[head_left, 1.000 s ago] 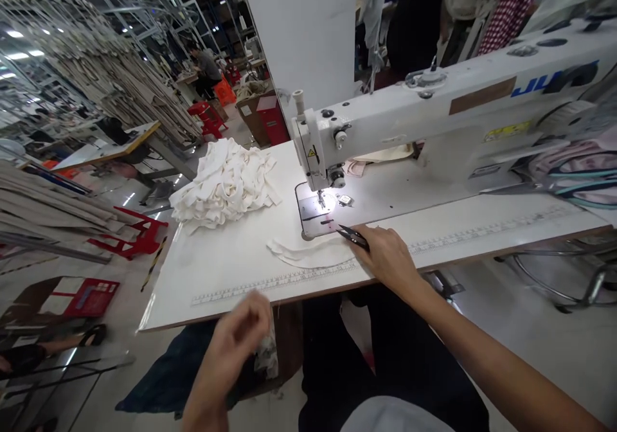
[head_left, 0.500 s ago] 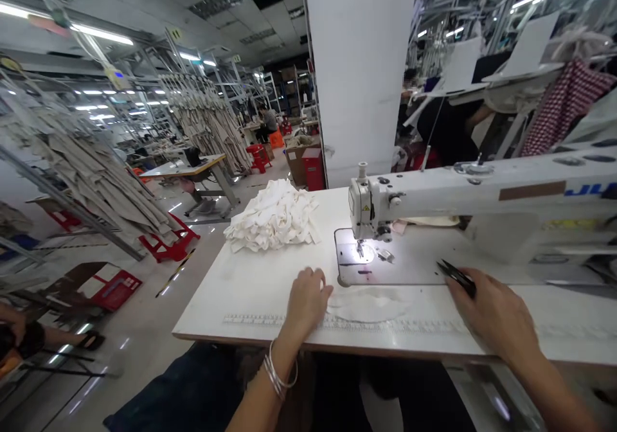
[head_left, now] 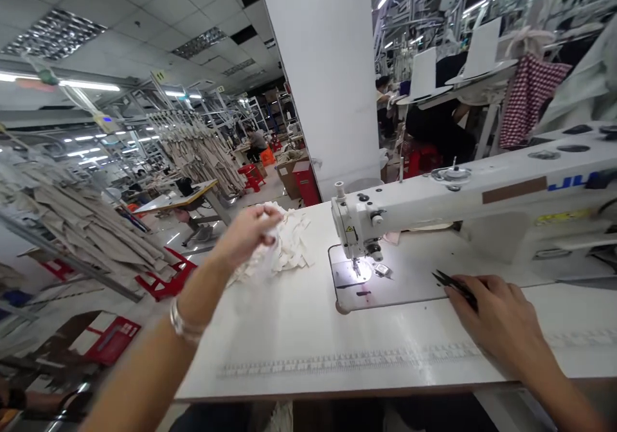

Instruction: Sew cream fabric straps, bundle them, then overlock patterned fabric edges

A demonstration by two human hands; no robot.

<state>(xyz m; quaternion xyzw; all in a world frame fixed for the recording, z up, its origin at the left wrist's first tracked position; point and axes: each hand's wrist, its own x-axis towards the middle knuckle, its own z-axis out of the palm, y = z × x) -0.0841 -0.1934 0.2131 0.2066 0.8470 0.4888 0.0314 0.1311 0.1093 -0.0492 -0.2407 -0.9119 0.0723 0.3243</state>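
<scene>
My left hand (head_left: pixel 251 231) is raised at the near side of a pile of white fabric pieces (head_left: pixel 294 242). Its fingers are pinched on a white fabric piece (head_left: pixel 261 271), which hangs below them and is smeared by motion. On the right, my right hand (head_left: pixel 496 313) rests on the table, closed around black thread snips (head_left: pixel 456 285) whose tips point left. Between the hands stands a white sewing machine (head_left: pixel 429 200), its lamp lighting the needle plate (head_left: pixel 351 271). No fabric lies under the needle.
A printed ruler scale (head_left: pixel 337 361) runs along the front of the white table (head_left: pixel 289 329). Behind the machine rises a white pillar (head_left: pixel 328 78). Red stools (head_left: pixel 168 278) and racks of hanging beige fabric (head_left: pixel 91 220) stand to the left. Other people sit farther back.
My left hand has moved up and left from the table's front to the pile, lifting the white fabric piece off the ruler. My right hand stays by the machine with the snips. The view has tilted.
</scene>
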